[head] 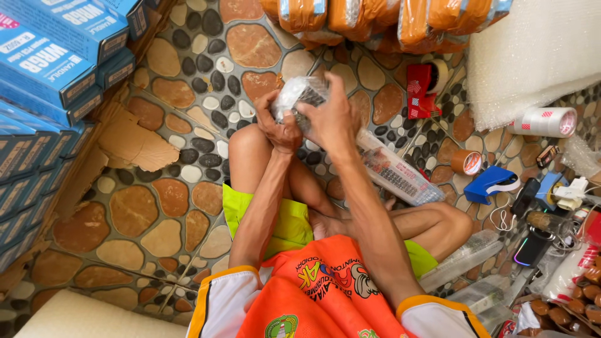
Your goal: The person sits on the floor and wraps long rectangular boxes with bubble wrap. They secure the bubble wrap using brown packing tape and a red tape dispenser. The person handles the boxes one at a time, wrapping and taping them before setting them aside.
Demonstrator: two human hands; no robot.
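Down over the crossed legs, on that pebble-pattern floor (169, 206), both hands were clamped on a small item wrapped in bubble wrap (300, 94). Left hand (278, 128) gripped it from below, right hand (332, 119) closed over the top, fingers pressing the wrap down. Looked to me like the wrap was being snugged tight, so I'd have kept that lower grip firm and smoothed with the top hand. Red tape dispenser (422, 91) sat near, a long wrapped packet (397, 172) beside the knee.
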